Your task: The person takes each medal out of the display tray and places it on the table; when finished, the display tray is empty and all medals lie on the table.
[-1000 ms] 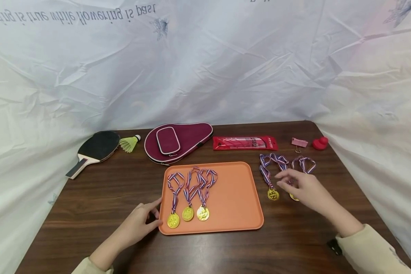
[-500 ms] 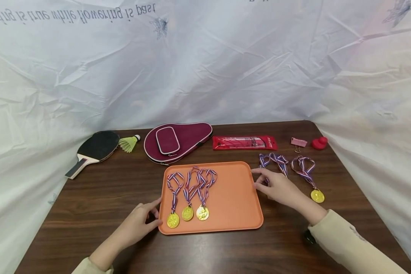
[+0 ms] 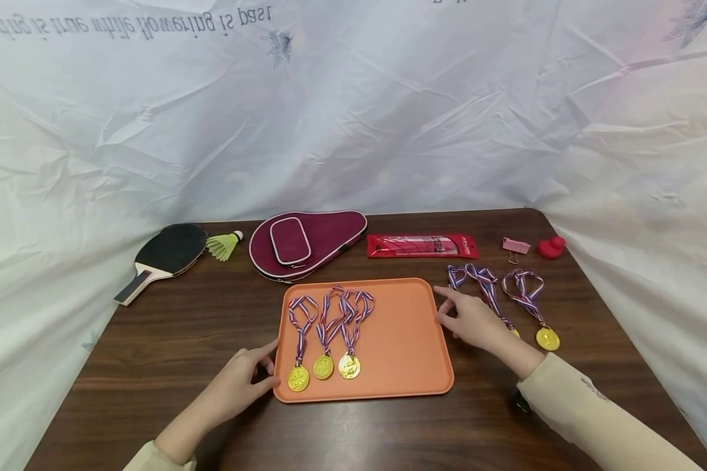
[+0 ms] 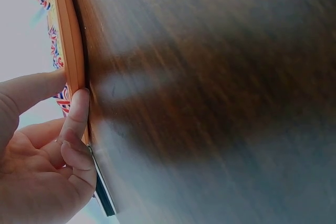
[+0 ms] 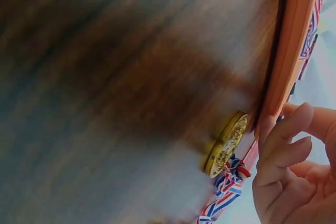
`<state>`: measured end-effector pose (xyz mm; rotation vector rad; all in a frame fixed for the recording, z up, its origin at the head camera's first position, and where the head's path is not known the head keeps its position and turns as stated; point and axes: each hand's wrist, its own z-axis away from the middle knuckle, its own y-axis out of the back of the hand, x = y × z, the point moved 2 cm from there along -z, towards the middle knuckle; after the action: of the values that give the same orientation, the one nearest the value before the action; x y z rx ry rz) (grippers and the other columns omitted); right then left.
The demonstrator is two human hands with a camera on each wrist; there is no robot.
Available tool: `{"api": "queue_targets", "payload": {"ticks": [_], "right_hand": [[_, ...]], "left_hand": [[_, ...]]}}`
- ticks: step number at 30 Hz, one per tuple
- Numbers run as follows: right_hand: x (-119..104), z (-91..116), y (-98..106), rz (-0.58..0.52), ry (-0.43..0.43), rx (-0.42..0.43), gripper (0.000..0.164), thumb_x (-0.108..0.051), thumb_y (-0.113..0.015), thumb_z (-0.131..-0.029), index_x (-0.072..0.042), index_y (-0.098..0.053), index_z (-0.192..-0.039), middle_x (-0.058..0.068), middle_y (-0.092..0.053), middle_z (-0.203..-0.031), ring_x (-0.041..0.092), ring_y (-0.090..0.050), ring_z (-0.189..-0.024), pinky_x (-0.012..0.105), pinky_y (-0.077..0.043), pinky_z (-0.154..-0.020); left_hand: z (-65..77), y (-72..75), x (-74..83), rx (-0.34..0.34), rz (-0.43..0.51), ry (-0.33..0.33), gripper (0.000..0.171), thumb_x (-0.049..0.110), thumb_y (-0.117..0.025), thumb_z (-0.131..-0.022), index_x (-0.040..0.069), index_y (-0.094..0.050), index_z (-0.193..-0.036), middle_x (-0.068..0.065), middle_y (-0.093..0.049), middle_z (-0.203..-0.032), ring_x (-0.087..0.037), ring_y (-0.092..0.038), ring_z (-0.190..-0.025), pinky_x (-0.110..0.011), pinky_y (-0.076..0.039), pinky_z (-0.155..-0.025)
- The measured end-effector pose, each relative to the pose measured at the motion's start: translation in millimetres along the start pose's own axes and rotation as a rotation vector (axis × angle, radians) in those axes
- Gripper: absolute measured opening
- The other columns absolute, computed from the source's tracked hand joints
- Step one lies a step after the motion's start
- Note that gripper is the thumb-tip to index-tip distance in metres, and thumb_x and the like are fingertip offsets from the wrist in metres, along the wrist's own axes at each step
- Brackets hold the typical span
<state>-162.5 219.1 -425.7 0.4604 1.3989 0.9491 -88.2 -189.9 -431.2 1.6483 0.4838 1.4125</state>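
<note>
In the head view, an orange tray [image 3: 403, 340] lies on the dark wooden table, with three gold medals [image 3: 349, 366] on striped ribbons on its left half. My left hand [image 3: 230, 386] holds the left rim between thumb and fingers; its fingertips [image 4: 79, 100] press the outer side in the left wrist view. At the opposite rim, my right hand [image 3: 474, 320] grips near the back corner. More medals [image 3: 548, 338] with ribbons lie right of the tray. My right hand and forearm partly cover them; one gold medal [image 5: 228, 142] shows close by that hand in the right wrist view.
Along the back lie a table tennis paddle [image 3: 171, 252], a shuttlecock [image 3: 222, 245], a maroon paddle case [image 3: 330, 232], a red packet [image 3: 421, 246], a pink binder clip [image 3: 515, 246] and a small red object [image 3: 550, 246]. White cloth [image 3: 353, 131] hangs behind the table.
My right hand has moved left from above the right-hand medals to the tray's right rim. The left hand stays at the left rim, and the tray has hardly moved.
</note>
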Motion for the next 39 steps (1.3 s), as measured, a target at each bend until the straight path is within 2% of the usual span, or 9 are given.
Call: {"api": "queue_targets", "payload": {"ticks": [11, 15, 17, 21, 26, 31, 39], "right_hand": [[2.2, -1.7, -0.7, 0.020, 0.001, -0.023, 0.052, -0.016, -0.061, -0.085, -0.009, -0.042, -0.133, -0.002, -0.057, -0.078, 0.013, -0.051, -0.048, 0.031, -0.042, -0.046], [0.4, -2.3, 0.5, 0.017, -0.014, -0.026, 0.052, -0.015, -0.061, -0.085, -0.010, -0.043, -0.133, -0.001, -0.057, -0.078, 0.014, -0.052, -0.048, 0.032, -0.042, -0.046], [-0.2, -2.5, 0.6, 0.013, -0.026, -0.029, 0.052, -0.015, -0.061, -0.085, -0.010, -0.042, -0.133, -0.001, -0.057, -0.078, 0.014, -0.052, -0.048, 0.032, -0.042, -0.046], [-0.2, -2.8, 0.2, 0.004, -0.052, -0.034, 0.053, -0.015, -0.061, -0.085, -0.011, -0.042, -0.134, 0.000, -0.056, -0.079, 0.015, -0.053, -0.049, 0.032, -0.042, -0.046], [-0.3, -3.6, -1.0, 0.015, -0.047, -0.028, 0.053, -0.015, -0.061, -0.085, -0.011, -0.042, -0.134, -0.001, -0.056, -0.078, 0.014, -0.052, -0.048, 0.032, -0.041, -0.046], [-0.6, -3.7, -2.9, 0.020, -0.024, -0.019, 0.053, -0.016, -0.061, -0.085, -0.011, -0.042, -0.134, -0.002, -0.057, -0.077, 0.013, -0.052, -0.048, 0.032, -0.041, -0.046], [3.2, -3.3, -4.6, -0.041, -0.053, -0.022, 0.053, -0.015, -0.061, -0.085, -0.013, -0.041, -0.134, 0.000, -0.057, -0.079, 0.017, -0.054, -0.047, 0.032, -0.042, -0.044]], "left_hand": [[-0.1, 0.2, 0.7, 0.009, 0.008, 0.007, 0.060, 0.018, -0.072, -0.076, 0.003, -0.048, -0.128, 0.012, -0.051, -0.074, -0.012, -0.038, -0.067, -0.023, -0.032, -0.058], [0.8, 2.9, 2.3, 0.071, -0.027, 0.017, 0.058, 0.020, -0.075, -0.072, 0.005, -0.053, -0.124, 0.009, -0.052, -0.077, -0.013, -0.040, -0.073, -0.026, -0.034, -0.062], [1.0, 4.5, 3.5, 0.108, -0.048, 0.043, 0.056, 0.023, -0.077, -0.070, 0.009, -0.057, -0.120, 0.008, -0.052, -0.079, -0.014, -0.041, -0.075, -0.027, -0.035, -0.064], [0.3, 6.0, 8.8, 0.161, -0.047, 0.083, 0.044, 0.024, -0.077, -0.070, 0.015, -0.063, -0.110, 0.007, -0.051, -0.080, -0.014, -0.040, -0.076, -0.028, -0.034, -0.063], [0.4, 0.7, 20.1, 0.196, -0.072, 0.046, 0.030, 0.024, -0.076, -0.071, 0.016, -0.068, -0.098, 0.010, -0.051, -0.074, -0.012, -0.038, -0.074, -0.026, -0.033, -0.061], [2.6, -9.5, 25.7, 0.184, -0.169, 0.041, 0.025, 0.029, -0.077, -0.069, 0.020, -0.070, -0.092, 0.013, -0.050, -0.070, -0.009, -0.035, -0.071, -0.023, -0.033, -0.059], [0.5, -14.9, 30.5, 0.145, -0.264, 0.113, 0.036, 0.037, -0.078, -0.064, 0.018, -0.070, -0.093, 0.010, -0.053, -0.076, -0.011, -0.035, -0.071, -0.025, -0.032, -0.054]]}}
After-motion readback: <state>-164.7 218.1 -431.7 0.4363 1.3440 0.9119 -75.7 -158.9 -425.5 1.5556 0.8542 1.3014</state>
